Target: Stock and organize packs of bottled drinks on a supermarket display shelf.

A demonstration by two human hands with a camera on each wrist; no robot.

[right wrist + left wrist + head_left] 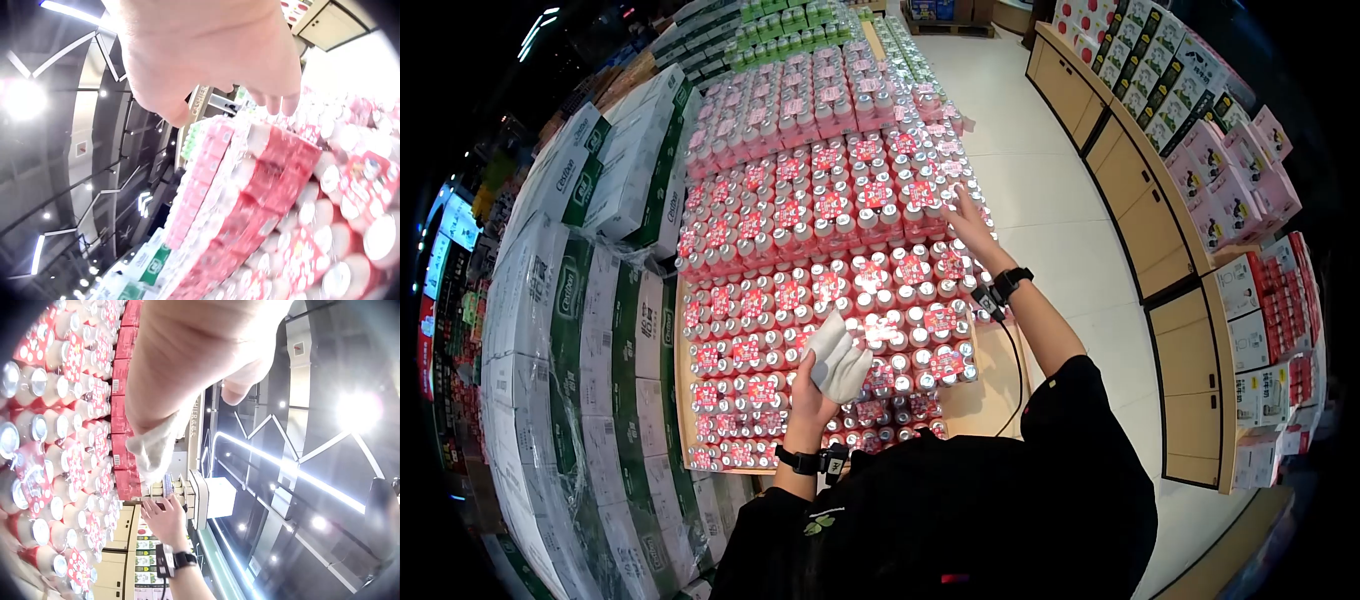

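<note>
At frame centre the left hand pinches a folded cloth over the bottles, presumably for wiping, while the right hand, fingers spread, steadies an upper pack.

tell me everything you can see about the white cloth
The white cloth is a soft, crumpled rag, bunched into folds. The left hand grips its lower part, so its free end sticks up over the red and white bottle packs. It looks clean and dry; whether it touches the bottles cannot be told.
</note>
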